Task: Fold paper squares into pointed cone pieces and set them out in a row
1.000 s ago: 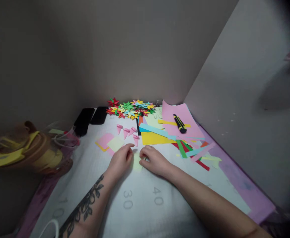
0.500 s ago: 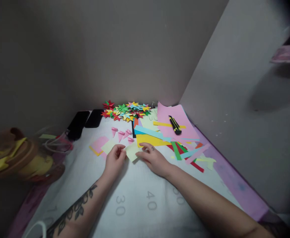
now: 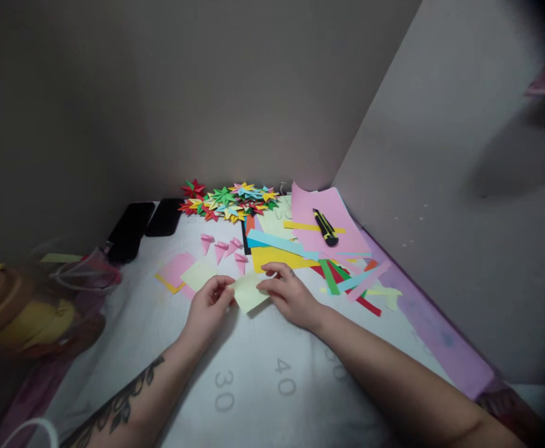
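Note:
A small pale yellow-green square of paper (image 3: 250, 293) is held between my two hands, just above the white table cover. My left hand (image 3: 211, 300) pinches its left corner between thumb and fingers. At the opposite side, my right hand (image 3: 287, 292) grips the right corner, fingers bent round it. Beyond the paper lie several small folded pink paper pieces (image 3: 221, 251). To the left of my left hand rest flat paper squares, a pink one (image 3: 179, 267) and a pale green one (image 3: 196, 274) among them.
Folded multicoloured paper stars (image 3: 226, 202) are heaped by the back wall. A black and yellow box cutter (image 3: 325, 228) lies on pink sheets (image 3: 349, 239). Coloured paper strips (image 3: 361, 283) scatter at right. Two black phones (image 3: 164, 218) sit at back left, near a brown pot-like object (image 3: 15, 311).
The paper square has turned slightly and now appears wider between my hands, both still holding it. The whole view has shifted a little as my head moved.

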A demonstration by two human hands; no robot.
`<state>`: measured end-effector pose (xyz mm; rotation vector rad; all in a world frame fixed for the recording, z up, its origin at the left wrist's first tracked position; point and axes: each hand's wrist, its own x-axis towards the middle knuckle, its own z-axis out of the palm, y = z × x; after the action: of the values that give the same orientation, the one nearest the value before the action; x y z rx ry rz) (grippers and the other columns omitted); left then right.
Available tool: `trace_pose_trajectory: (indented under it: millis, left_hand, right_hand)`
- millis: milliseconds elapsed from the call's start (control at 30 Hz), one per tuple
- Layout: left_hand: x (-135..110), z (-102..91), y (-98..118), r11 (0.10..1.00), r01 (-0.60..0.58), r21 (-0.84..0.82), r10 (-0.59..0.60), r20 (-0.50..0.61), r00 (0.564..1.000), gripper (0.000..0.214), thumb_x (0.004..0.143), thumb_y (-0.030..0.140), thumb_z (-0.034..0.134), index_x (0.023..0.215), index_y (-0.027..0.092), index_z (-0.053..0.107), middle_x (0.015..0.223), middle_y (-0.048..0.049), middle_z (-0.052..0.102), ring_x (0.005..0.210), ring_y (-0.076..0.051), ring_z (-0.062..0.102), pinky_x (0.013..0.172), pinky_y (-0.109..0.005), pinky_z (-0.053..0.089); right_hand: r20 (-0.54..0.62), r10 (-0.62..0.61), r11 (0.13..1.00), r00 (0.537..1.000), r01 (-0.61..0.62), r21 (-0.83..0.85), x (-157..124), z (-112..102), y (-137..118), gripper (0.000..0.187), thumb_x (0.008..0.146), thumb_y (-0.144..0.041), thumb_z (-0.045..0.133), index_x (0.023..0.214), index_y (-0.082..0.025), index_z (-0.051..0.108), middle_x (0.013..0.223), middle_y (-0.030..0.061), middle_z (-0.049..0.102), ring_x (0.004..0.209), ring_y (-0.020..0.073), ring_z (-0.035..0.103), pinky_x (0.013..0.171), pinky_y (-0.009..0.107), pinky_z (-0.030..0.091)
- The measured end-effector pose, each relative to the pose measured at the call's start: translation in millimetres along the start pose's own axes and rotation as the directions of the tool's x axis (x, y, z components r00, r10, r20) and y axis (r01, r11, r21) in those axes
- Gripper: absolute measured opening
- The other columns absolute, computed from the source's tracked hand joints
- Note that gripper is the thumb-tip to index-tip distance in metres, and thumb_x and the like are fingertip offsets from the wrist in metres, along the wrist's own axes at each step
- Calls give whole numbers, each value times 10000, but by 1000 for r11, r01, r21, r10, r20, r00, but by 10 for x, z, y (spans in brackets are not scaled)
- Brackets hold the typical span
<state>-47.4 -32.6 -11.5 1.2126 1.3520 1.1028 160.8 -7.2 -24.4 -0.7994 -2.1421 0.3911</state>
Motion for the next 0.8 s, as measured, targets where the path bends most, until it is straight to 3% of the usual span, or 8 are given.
trace_pose_trajectory:
  millis: [100, 200, 333, 400, 467, 633, 800]
  left_hand:
    - [-23, -3, 11, 999, -8, 36, 7, 31, 1000, 183, 779, 318, 577, 869, 160, 597, 719, 7, 583, 635, -125, 524, 604, -235, 409]
    - [-48, -2, 12, 993, -48, 108, 44, 31, 999, 171, 791, 308, 561, 864, 160, 606, 698, 4, 581, 630, -129, 516, 590, -235, 394]
    - [-91, 1, 4, 973, -119, 198, 111, 53, 992, 163, 812, 305, 547, 861, 167, 619, 732, -8, 608, 639, -133, 527, 576, -235, 393]
    - [-110, 5, 1, 965, -149, 218, 133, 85, 987, 158, 821, 304, 544, 856, 171, 622, 758, -12, 619, 652, -135, 538, 581, -236, 402]
    - [-124, 8, 2, 963, -162, 214, 144, 99, 985, 159, 832, 308, 538, 880, 177, 613, 766, -12, 617, 663, -138, 549, 591, -239, 414]
    - [-145, 15, 11, 970, -210, 118, 204, 67, 977, 203, 850, 318, 522, 1005, 191, 558, 827, -26, 618, 719, -152, 586, 656, -261, 462]
    - [-158, 39, 29, 928, -311, 204, 288, 136, 948, 138, 736, 287, 662, 828, 188, 633, 948, -68, 655, 818, -177, 604, 691, -264, 474]
  right_hand:
    - [-32, 36, 996, 999, -33, 84, 8, 0, -10, 220, 803, -61, 537, 872, -235, 654, 1095, 82, 557, 1019, 208, 540, 829, 376, 495]
    - [-6, 192, 955, 981, -185, 233, 28, -1, -48, 101, 817, -156, 589, 821, -228, 660, 1044, 78, 582, 997, 201, 562, 791, 347, 500]
    - [62, 440, 743, 896, -402, 535, 47, 39, -101, 99, 756, -232, 665, 681, -192, 616, 972, 69, 628, 913, 186, 604, 759, 311, 493]
    - [96, 527, 610, 844, -455, 649, 49, 68, -116, 178, 716, -273, 703, 628, -184, 576, 885, 53, 652, 811, 167, 613, 715, 294, 489]
    - [122, 578, 539, 807, -489, 686, 49, 86, -128, 208, 687, -299, 722, 616, -182, 566, 796, 35, 654, 717, 148, 593, 646, 270, 474]
    - [81, 631, 573, 771, -534, 622, 48, 77, -179, 176, 680, -275, 706, 613, -181, 573, 705, 8, 627, 651, 134, 555, 599, 258, 445]
    - [91, 591, 633, 802, -530, 564, 27, 82, -249, 146, 691, -251, 686, 625, -184, 574, 697, 3, 624, 655, 135, 558, 611, 260, 449]
